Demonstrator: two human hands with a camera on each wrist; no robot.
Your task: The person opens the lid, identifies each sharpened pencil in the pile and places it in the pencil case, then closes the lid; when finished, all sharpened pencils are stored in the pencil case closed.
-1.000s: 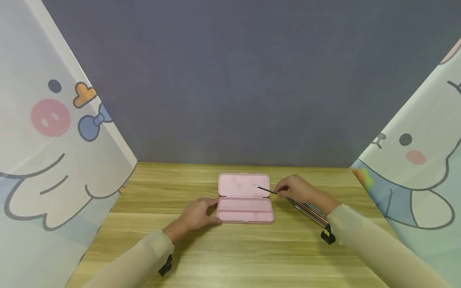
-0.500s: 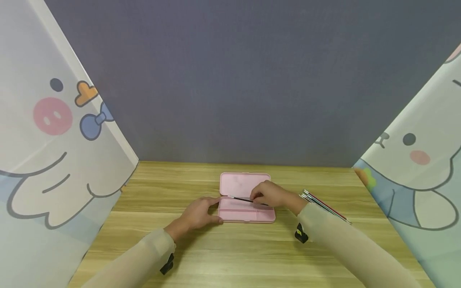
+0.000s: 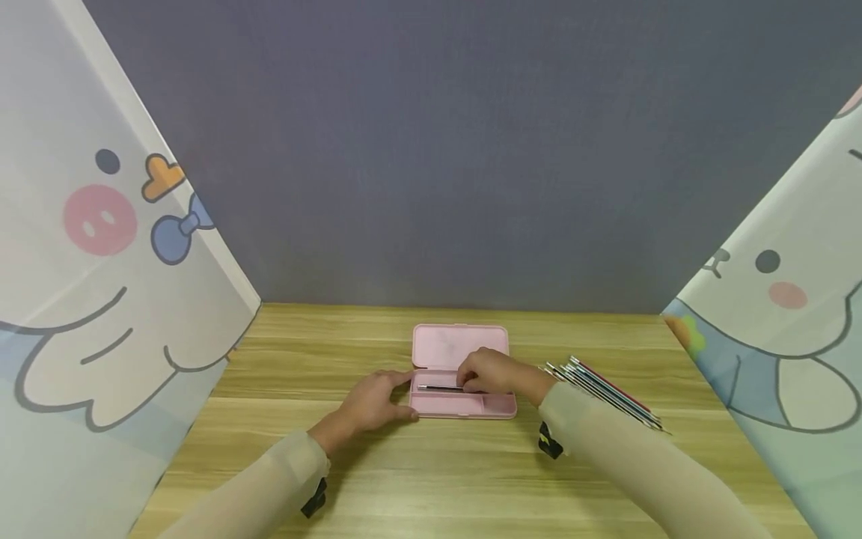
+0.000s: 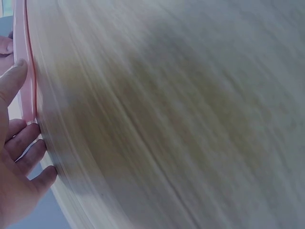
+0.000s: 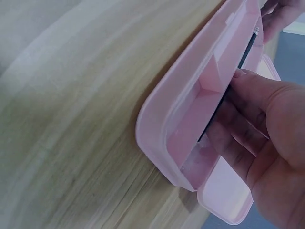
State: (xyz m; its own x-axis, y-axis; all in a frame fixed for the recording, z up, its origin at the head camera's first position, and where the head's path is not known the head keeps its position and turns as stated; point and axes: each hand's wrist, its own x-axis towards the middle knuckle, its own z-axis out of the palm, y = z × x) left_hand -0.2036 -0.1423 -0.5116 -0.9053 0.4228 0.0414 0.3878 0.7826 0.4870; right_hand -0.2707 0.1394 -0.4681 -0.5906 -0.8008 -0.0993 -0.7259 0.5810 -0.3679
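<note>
A pink pencil case (image 3: 447, 405) lies on the wooden table, its lid (image 3: 460, 344) folded back flat behind the base. My left hand (image 3: 372, 402) grips the base's left end, thumb at the front edge and fingers toward the back corner. In the head view my right hand (image 3: 486, 372) is over the base, pinching a dark pencil (image 3: 438, 388) with a silvery end. The pencil (image 5: 247, 49) lies lengthwise in the long rear compartment, partly hidden by the fingers. Front compartments, split by a short divider (image 5: 210, 75), hold nothing visible.
Several pencils (image 3: 609, 395) lie in a loose slanted bundle to the right of the case, partly behind the right sleeve. A grey wall (image 3: 458, 187) rises at the table's back, with cartoon-printed panels (image 3: 195, 314) on the left and right (image 3: 774, 337).
My right hand has carried the dark pencil leftward from beside the bundle and lowered it into the rear compartment. The left hand has stayed at the case's left end.
</note>
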